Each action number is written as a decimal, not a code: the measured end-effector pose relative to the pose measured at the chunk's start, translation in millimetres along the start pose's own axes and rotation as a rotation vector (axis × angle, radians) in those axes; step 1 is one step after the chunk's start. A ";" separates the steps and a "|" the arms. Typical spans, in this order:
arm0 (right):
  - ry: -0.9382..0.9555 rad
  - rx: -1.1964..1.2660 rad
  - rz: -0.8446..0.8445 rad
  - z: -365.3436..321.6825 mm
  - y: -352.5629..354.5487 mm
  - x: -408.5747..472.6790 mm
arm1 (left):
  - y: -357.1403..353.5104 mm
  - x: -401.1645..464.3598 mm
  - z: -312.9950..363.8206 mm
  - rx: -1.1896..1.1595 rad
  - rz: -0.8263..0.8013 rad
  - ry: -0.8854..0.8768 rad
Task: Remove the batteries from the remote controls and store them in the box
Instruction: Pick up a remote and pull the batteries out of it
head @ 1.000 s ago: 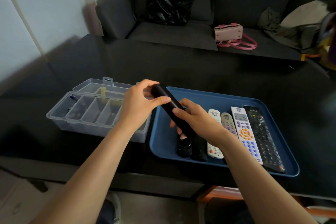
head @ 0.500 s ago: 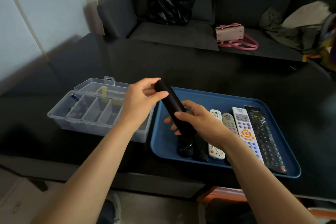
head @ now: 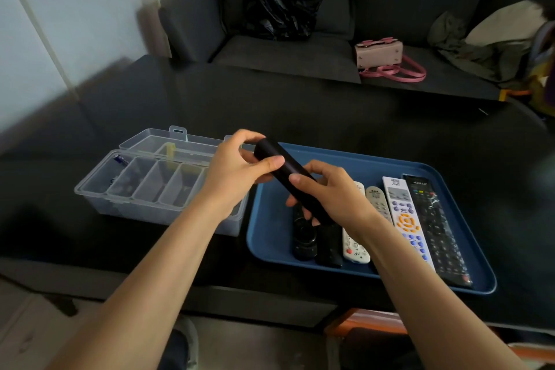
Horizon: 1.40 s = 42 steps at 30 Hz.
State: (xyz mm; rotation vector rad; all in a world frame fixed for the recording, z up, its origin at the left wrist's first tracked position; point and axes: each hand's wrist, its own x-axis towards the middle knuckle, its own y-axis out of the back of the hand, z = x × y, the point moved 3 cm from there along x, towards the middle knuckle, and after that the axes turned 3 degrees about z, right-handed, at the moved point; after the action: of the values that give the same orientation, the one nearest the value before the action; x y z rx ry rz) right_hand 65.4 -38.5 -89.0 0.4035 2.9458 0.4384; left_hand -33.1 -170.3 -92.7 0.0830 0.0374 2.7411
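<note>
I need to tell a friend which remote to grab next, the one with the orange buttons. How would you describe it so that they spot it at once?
Look at the blue tray on the dark table. Among the remotes lying side by side in it, take the long white remote, second from the tray's right edge. It alone has an orange ring of buttons, and it lies beside the long black remote.

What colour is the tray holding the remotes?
Blue, a plain solid blue tray; the head view shows it.

Left grip (head: 237, 168), right grip (head: 327, 195); both curled, clasping

Pink handbag (head: 379, 53) on dark sofa (head: 288, 54)
</note>
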 end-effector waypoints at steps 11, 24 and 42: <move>-0.039 0.051 -0.078 2.0 -10.4 -2.2 | -2.3 -2.3 4.0 -0.176 -0.008 0.017; -0.088 0.038 0.024 2.6 -11.4 -0.4 | -8.5 -2.2 1.5 -0.102 0.043 0.010; -0.268 0.355 0.161 15.9 7.0 -0.8 | -10.8 -11.6 8.8 0.725 0.156 -0.550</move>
State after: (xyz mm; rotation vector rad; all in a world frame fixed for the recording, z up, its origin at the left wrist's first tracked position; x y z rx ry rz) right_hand 70.5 -28.1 -101.9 0.6842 2.7313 -0.1226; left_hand -17.6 -164.7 -84.9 1.0573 0.8881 2.6046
